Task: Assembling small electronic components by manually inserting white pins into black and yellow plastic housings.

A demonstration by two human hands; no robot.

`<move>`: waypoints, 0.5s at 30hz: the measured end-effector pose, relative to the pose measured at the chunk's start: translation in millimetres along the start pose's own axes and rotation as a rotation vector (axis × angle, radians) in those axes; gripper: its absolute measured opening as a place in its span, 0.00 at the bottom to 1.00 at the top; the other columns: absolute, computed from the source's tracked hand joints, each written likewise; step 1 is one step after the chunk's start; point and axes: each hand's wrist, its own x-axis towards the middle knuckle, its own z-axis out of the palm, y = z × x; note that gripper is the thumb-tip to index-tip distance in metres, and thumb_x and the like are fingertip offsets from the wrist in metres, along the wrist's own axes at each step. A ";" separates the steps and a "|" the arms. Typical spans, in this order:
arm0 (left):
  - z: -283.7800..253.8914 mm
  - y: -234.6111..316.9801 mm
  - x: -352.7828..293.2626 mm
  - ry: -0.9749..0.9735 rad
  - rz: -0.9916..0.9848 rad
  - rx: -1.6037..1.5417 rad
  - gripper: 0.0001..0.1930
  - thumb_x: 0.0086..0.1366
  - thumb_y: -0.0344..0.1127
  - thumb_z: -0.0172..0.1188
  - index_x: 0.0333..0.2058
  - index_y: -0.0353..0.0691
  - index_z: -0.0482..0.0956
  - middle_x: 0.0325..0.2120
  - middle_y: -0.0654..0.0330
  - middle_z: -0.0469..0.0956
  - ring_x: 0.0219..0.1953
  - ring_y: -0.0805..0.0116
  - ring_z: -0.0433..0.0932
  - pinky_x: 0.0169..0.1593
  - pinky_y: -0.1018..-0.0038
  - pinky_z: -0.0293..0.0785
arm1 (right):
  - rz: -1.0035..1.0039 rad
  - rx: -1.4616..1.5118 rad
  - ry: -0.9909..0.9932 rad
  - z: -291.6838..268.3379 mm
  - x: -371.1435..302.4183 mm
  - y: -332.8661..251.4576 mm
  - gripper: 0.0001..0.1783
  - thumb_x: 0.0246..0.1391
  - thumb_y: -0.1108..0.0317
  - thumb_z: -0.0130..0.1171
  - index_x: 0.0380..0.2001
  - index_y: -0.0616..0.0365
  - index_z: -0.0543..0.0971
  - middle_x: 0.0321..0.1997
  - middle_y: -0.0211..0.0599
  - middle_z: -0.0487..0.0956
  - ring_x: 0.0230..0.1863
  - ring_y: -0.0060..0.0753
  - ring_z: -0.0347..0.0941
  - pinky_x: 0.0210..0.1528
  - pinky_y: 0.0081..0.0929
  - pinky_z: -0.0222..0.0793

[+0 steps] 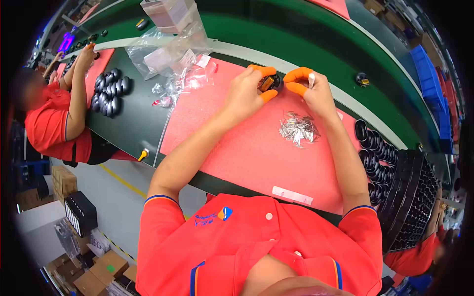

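Note:
My left hand (245, 93), with orange finger cots on its fingertips, grips a small round black housing (277, 84) that has a yellow-orange part inside. Right beside it is my right hand (316, 92), also in orange cots, its thumb and forefinger curled toward the housing. A short white stick-like piece (311, 80) pokes up from the right fingers; its kind is unclear. Near my right wrist, a loose pile of thin silvery pin-like pieces (297, 129) lies on the pink foam mat (237, 158).
Clear plastic bags (170, 54) lie beyond my left arm. Black rounded parts (111, 89) cluster at left; rows of black rings (377, 158) and stacked black trays (407, 197) stand at right. Another small unit (363, 79) sits on the green conveyor (316, 37). A co-worker (54, 113) sits left.

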 end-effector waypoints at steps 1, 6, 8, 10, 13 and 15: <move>1.1 5.3 -2.1 0.012 0.006 0.005 0.24 0.49 0.30 0.72 0.47 0.38 0.78 0.37 0.50 0.77 0.37 0.53 0.81 0.40 0.65 0.79 | -0.055 0.020 0.034 1.9 -2.6 3.7 0.10 0.52 0.82 0.60 0.38 0.60 0.82 0.42 0.34 0.80 0.43 0.25 0.75 0.45 0.20 0.69; 1.0 3.1 -0.8 0.036 0.047 0.046 0.19 0.48 0.30 0.73 0.40 0.36 0.79 0.34 0.51 0.77 0.32 0.54 0.81 0.36 0.64 0.79 | -0.219 -0.251 0.110 5.5 -1.6 2.8 0.08 0.51 0.81 0.61 0.36 0.63 0.80 0.38 0.33 0.78 0.39 0.24 0.73 0.41 0.21 0.68; 3.5 0.7 -0.3 0.056 0.090 0.070 0.18 0.47 0.29 0.73 0.38 0.35 0.78 0.31 0.52 0.77 0.29 0.55 0.80 0.33 0.64 0.79 | -0.213 -0.283 0.097 6.6 -1.7 -0.2 0.08 0.50 0.80 0.61 0.36 0.64 0.80 0.36 0.33 0.77 0.37 0.24 0.72 0.40 0.22 0.68; 4.3 0.3 -1.8 0.034 0.086 0.077 0.19 0.47 0.26 0.73 0.39 0.34 0.77 0.34 0.53 0.78 0.30 0.59 0.81 0.32 0.69 0.82 | -0.237 -0.312 0.100 8.8 -3.5 0.3 0.08 0.50 0.80 0.61 0.36 0.64 0.80 0.36 0.33 0.77 0.36 0.24 0.72 0.39 0.21 0.67; 3.0 1.2 -1.0 0.006 0.077 0.076 0.19 0.47 0.23 0.73 0.39 0.32 0.76 0.35 0.54 0.78 0.31 0.65 0.82 0.31 0.74 0.84 | -0.251 -0.409 0.084 7.4 -4.4 1.9 0.07 0.51 0.79 0.62 0.35 0.64 0.80 0.36 0.33 0.77 0.36 0.24 0.72 0.39 0.21 0.67; 3.5 1.3 -0.1 -0.005 0.064 0.062 0.19 0.47 0.23 0.73 0.38 0.33 0.76 0.34 0.54 0.78 0.30 0.65 0.81 0.30 0.74 0.84 | -0.229 -0.474 0.063 7.0 -3.9 0.8 0.07 0.51 0.79 0.62 0.35 0.64 0.80 0.36 0.33 0.77 0.36 0.24 0.72 0.39 0.21 0.67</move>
